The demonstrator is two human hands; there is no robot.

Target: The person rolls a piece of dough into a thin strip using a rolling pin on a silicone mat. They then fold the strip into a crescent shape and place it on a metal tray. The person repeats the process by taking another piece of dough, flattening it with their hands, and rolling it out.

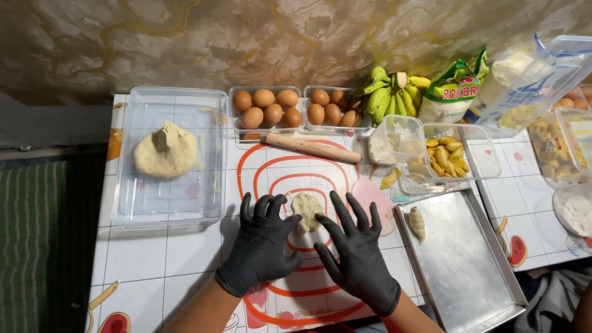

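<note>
Both hands wear black gloves. My left hand [262,243] and my right hand [356,246] lie flat on a white mat with red rings [271,169], fingers spread. Their fingertips press the two sides of a small flattened piece of pale dough [306,209] between them. A wooden rolling pin [313,148] rests on the mat just beyond. A big lump of dough [165,150] sits in a clear plastic tray [209,185] to the left. One folded dough piece [417,222] lies on a metal baking tray [459,265] to the right.
Two clear boxes of brown eggs [266,106] stand at the back, with a bunch of bananas [391,92] and bags [455,92] beside them. Clear tubs hold yellow fruit pieces [445,159] and white flour [385,148]. A marbled wall rises behind the tiled table [142,259].
</note>
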